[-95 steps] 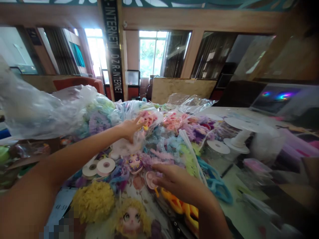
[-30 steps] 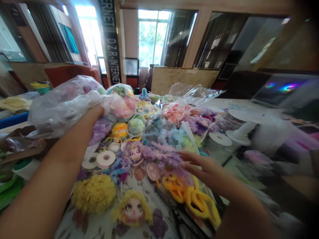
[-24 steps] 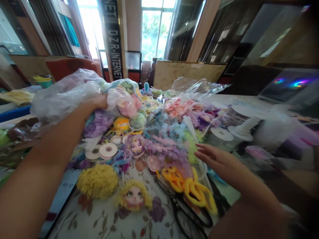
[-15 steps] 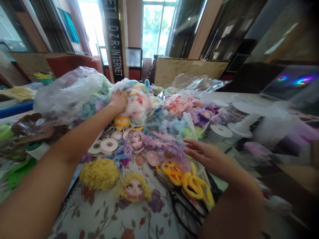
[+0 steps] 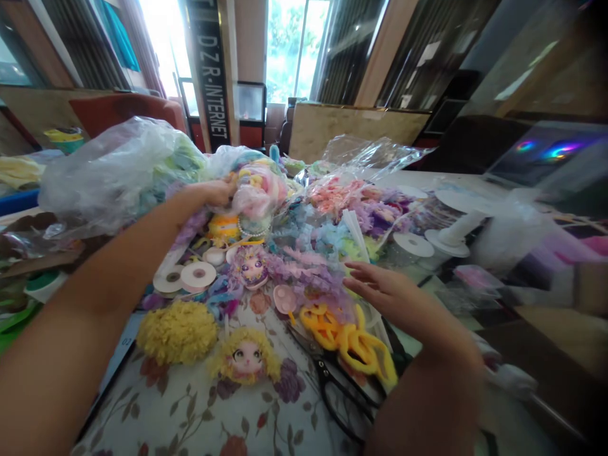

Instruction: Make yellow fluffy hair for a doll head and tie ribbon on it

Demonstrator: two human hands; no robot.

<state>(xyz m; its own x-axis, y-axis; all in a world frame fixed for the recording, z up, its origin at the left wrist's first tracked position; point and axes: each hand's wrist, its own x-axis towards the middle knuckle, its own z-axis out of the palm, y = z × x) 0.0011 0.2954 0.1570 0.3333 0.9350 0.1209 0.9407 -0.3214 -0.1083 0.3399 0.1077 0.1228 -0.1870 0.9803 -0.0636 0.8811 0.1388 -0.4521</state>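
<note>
At the back of the heap, my left hand (image 5: 219, 192) is closed at the left side of a clear plastic bag (image 5: 261, 187) of pastel fluffy material; its fingertips are partly hidden. My right hand (image 5: 382, 286) hovers above the right side of the table, fingers stretched out and holding nothing. Nearest to it are lilac ruffled trim (image 5: 313, 278) and yellow fuzzy strips (image 5: 363, 348). Black-handled scissors (image 5: 327, 373) lie below them. In front sit a doll face with yellow curls (image 5: 247, 358), a yellow fluffy bundle (image 5: 178, 332) and a purple-haired doll face (image 5: 253, 267).
A big translucent bag (image 5: 109, 171) stands at the back left. White ribbon spools (image 5: 198, 276) lie left of the purple-haired face, with more spools (image 5: 413, 244) at the right. Crinkled clear film (image 5: 370, 155) covers coral trim (image 5: 339, 199). A floral cloth (image 5: 190, 418) covers the table front.
My left hand has gone from lying spread on the plastic bag to curled at its left side. My right hand stays stretched out. The view has shifted slightly.
</note>
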